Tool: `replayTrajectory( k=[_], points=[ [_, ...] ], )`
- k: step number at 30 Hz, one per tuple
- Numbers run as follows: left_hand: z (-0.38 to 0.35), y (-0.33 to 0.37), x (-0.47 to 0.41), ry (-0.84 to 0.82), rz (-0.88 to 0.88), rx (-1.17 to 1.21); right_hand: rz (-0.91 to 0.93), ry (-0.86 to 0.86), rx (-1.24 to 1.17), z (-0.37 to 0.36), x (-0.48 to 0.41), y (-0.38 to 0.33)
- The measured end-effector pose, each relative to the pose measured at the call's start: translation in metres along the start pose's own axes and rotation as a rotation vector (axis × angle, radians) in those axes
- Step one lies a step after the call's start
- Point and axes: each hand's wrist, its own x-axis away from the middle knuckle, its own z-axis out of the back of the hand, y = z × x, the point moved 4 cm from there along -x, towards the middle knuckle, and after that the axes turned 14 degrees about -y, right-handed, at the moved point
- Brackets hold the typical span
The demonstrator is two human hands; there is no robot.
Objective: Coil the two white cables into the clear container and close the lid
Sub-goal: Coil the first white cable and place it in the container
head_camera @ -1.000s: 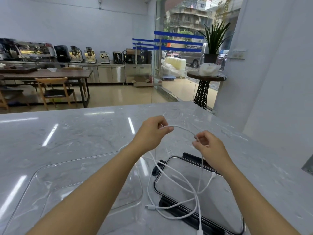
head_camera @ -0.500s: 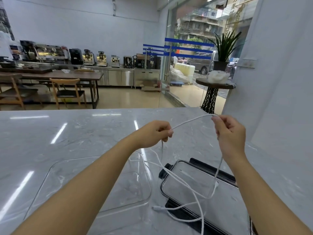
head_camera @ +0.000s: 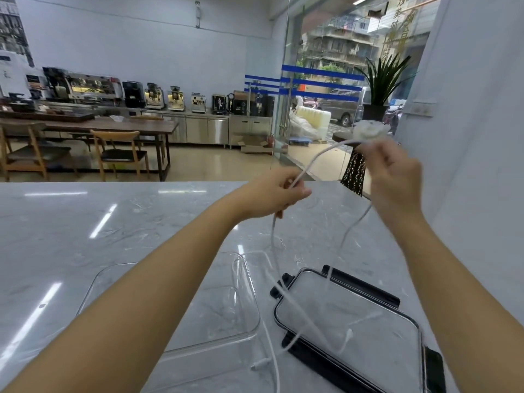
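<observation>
With the left hand (head_camera: pixel 279 191) pinching a white cable (head_camera: pixel 317 157) and the right hand (head_camera: pixel 394 177) gripping it farther right, above the counter (head_camera: pixel 141 222), loops should stay even before lowering into the clear container (head_camera: pixel 246 279) near left.

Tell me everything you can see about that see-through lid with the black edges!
The clear rectangular lid lies flat on the grey marble counter, just right of the clear open container. It looks like transparent plastic with rounded corners, a dark rim and black latch flaps along its sides. It is off the container, not closed. Thin white cable strands drape across its top, with a small plug end lying on it. Neither hand touches it.
</observation>
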Motion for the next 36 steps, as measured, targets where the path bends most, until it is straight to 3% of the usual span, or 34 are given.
replayTrajectory(
  k=[3,5,7,11,13,16,19,24,27,29,32,36],
  points=[
    [-0.002,-0.042,0.019,-0.088,0.219,-0.065,-0.191,0.365,-0.276,0.046,-0.018,0.021],
    [0.009,-0.067,0.037,-0.017,0.327,-0.080,-0.315,0.444,-0.241,0.068,-0.018,0.044],
    [0.024,-0.083,0.055,0.093,0.381,0.017,-0.463,0.271,-0.022,0.071,-0.011,0.068],
    [0.039,-0.077,0.066,0.084,0.369,0.136,-0.698,-0.397,0.456,0.030,0.014,0.096],
    [0.037,-0.060,0.060,0.063,0.327,0.156,-0.560,-0.536,0.601,0.004,0.019,0.083],
    [0.031,-0.031,0.048,0.070,0.230,0.238,-0.210,-0.595,0.257,-0.037,0.019,0.035],
    [0.026,-0.010,0.045,0.125,0.119,0.368,-0.106,-0.692,-0.002,-0.073,0.019,0.000],
    [0.026,0.001,0.066,0.085,0.004,0.561,0.015,-0.232,0.186,-0.078,0.006,-0.018],
    [0.024,0.002,0.084,-0.018,-0.013,0.577,0.138,-0.257,0.270,-0.089,0.003,-0.029],
    [0.025,0.003,0.095,-0.038,-0.057,0.633,0.172,-0.366,0.178,-0.104,0.002,-0.033],
    [0.031,0.000,0.113,-0.022,-0.163,0.790,0.098,-0.538,-0.161,-0.123,0.001,-0.034],
    [0.045,-0.018,0.148,-0.008,-0.271,1.027,-0.023,-0.462,-0.315,-0.130,-0.003,-0.018]
  ],
)
